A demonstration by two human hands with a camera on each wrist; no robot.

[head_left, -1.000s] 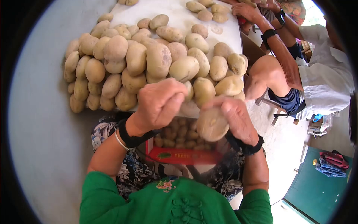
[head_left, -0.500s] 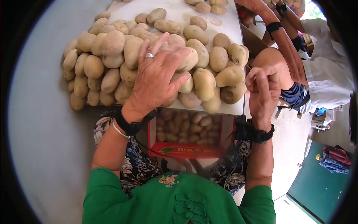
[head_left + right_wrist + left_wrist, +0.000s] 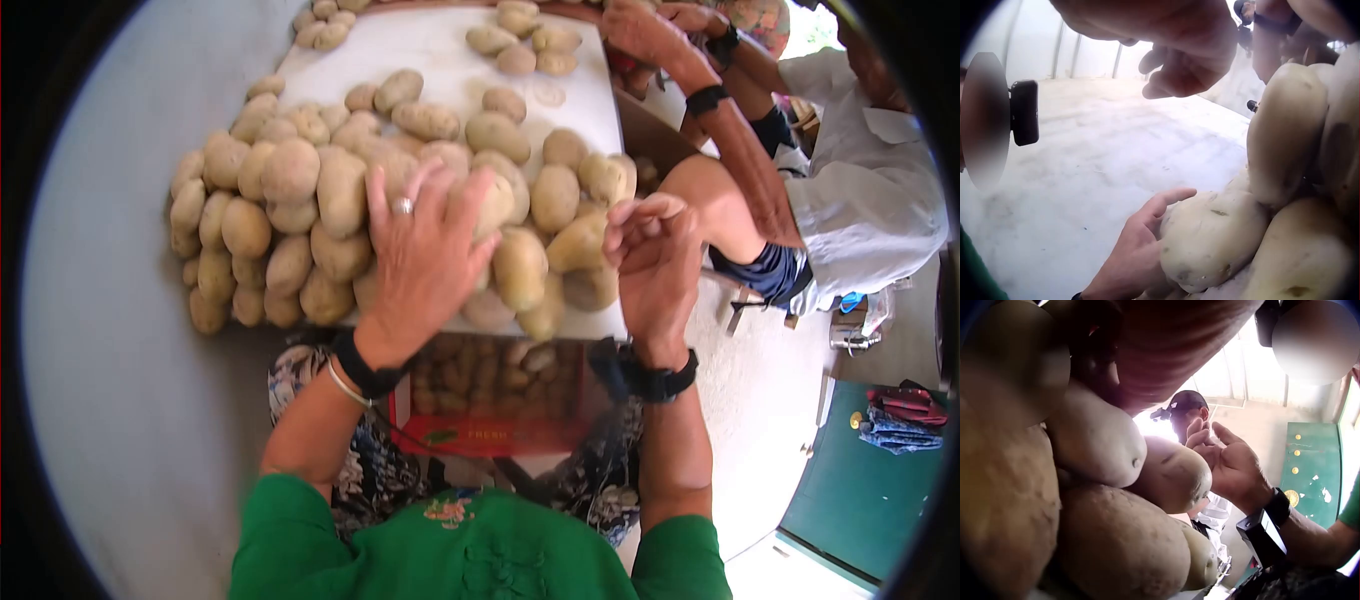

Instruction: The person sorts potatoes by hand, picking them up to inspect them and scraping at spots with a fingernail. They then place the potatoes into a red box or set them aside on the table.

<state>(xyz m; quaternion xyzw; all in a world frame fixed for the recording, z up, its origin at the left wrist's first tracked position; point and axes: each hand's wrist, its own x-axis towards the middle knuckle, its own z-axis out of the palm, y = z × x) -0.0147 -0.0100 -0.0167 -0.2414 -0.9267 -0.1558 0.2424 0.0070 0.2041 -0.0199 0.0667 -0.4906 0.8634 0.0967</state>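
Observation:
A heap of potatoes (image 3: 291,172) is stacked on the white tabletop (image 3: 400,38). My left hand (image 3: 425,265), a ring on one finger, rests on the heap with its fingers spread over the potatoes. In the right wrist view that left hand (image 3: 1130,257) lies beside a pale potato (image 3: 1213,240), its thumb along the top. My right hand (image 3: 657,275) is raised at the heap's right end, palm up, with loosely bent fingers and nothing in it. The left wrist view shows the right hand (image 3: 1235,465) just beyond several large potatoes (image 3: 1124,540).
Below the table edge, between the knees, a red-fronted box (image 3: 480,437) holds many potatoes. Another small group of potatoes (image 3: 516,60) lies at the far side of the tabletop. On the right sits another person in a white shirt (image 3: 870,210), near a green panel (image 3: 830,490).
One second ago my right hand held a potato above the box; it has since let go and moved up beside the heap. My left hand went from closed to spread on the potatoes.

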